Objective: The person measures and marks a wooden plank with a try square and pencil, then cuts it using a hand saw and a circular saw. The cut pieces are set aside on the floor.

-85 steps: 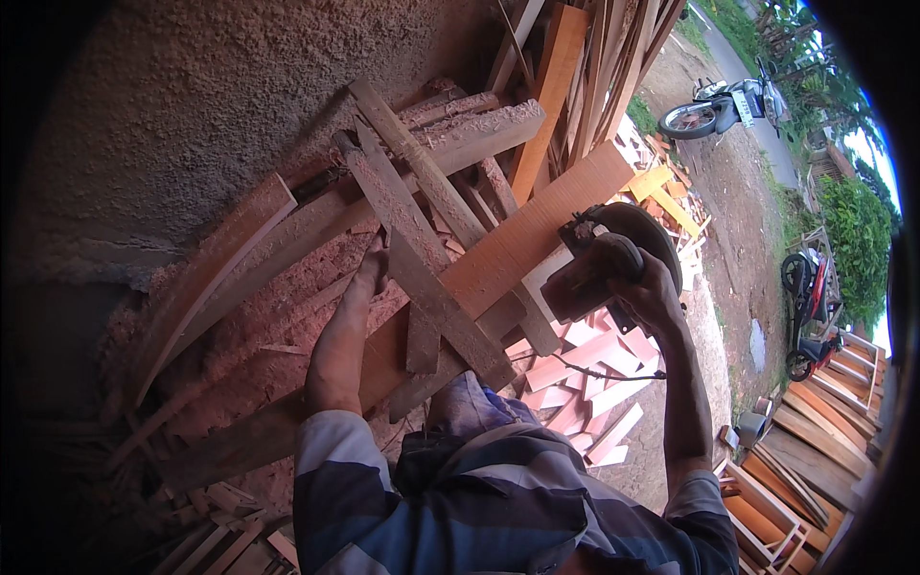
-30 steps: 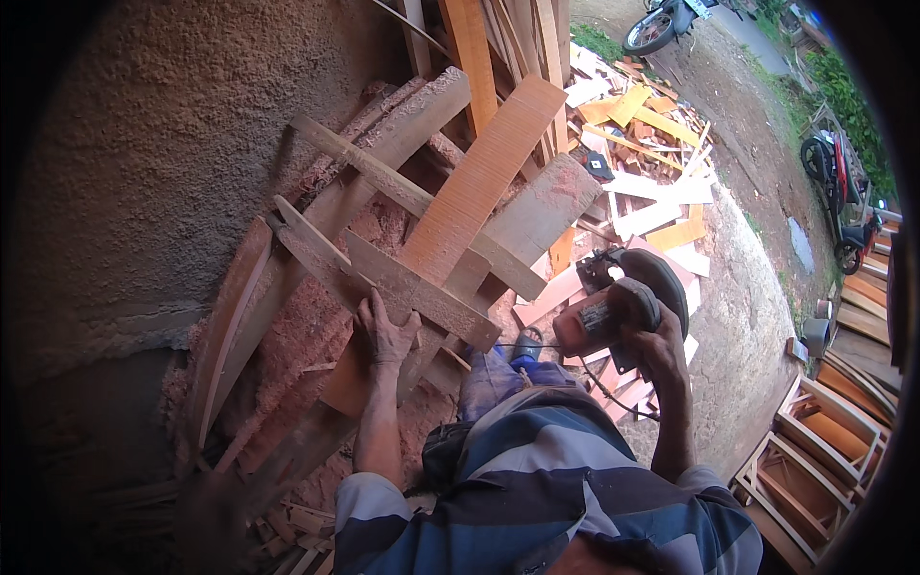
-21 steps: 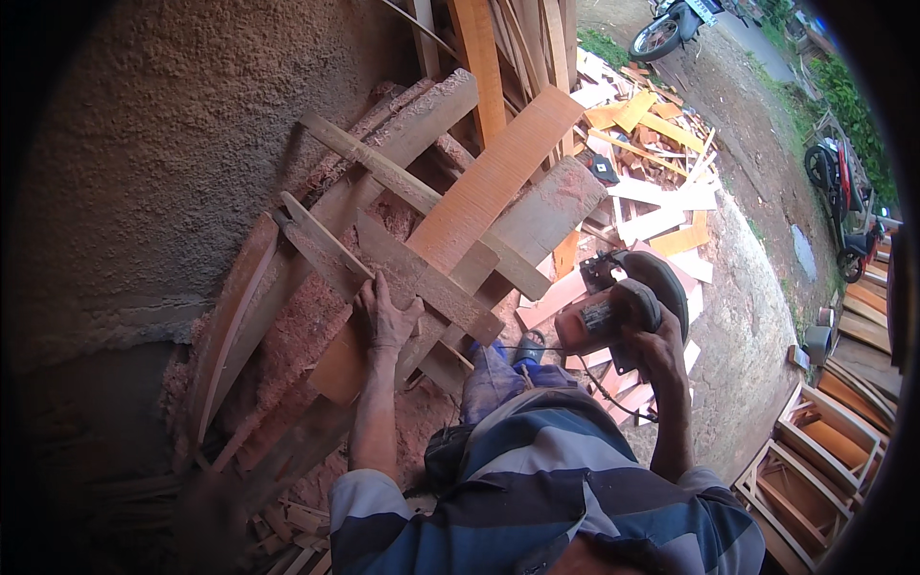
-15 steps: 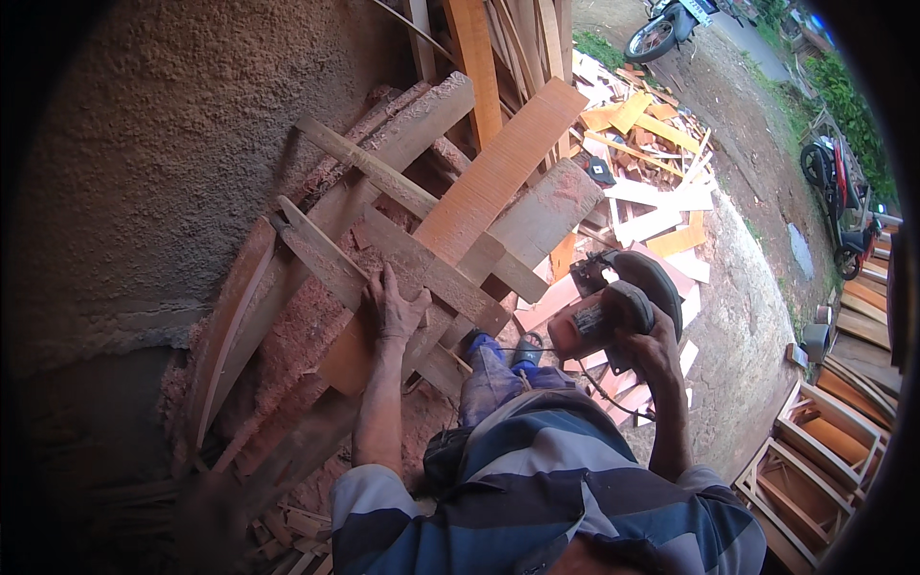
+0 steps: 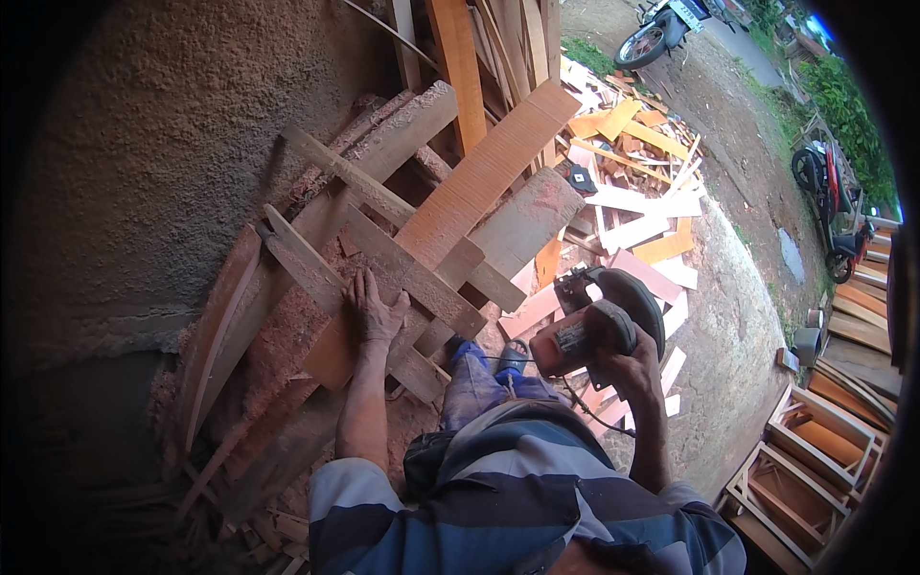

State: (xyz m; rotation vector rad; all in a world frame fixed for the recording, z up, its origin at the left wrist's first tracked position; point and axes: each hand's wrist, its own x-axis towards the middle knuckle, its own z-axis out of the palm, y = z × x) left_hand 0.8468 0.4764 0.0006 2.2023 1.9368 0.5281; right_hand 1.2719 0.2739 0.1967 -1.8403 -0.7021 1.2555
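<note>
My right hand (image 5: 632, 369) grips the handle of a portable circular saw (image 5: 567, 343), held up to the right of my legs. The saw has a dusty reddish motor housing and a dark round guard. From it a dark cord (image 5: 580, 402) hangs down. On the sawdust-covered wood in front of me, my left hand (image 5: 379, 311) rests with its fingers stretched out, below a crossing plank (image 5: 412, 268). Close to that hand lie a narrow pointed slat (image 5: 297, 251) and an orange-brown board piece (image 5: 333, 355). A wide orange-brown board (image 5: 494, 172) slants across the stacked planks.
A rough wall (image 5: 192, 153) stands at the left, with long boards (image 5: 455, 77) leaning beyond the stack. Scattered offcuts (image 5: 637, 196) cover the ground beyond the saw. Wooden frames (image 5: 791, 498) stand at the lower right. Two motorcycles (image 5: 661, 34) are parked farther off.
My left hand's fingers have gone from curled to stretched out flatter on the wood. The saw has lowered slightly in my right hand. The whole view has shifted a little.
</note>
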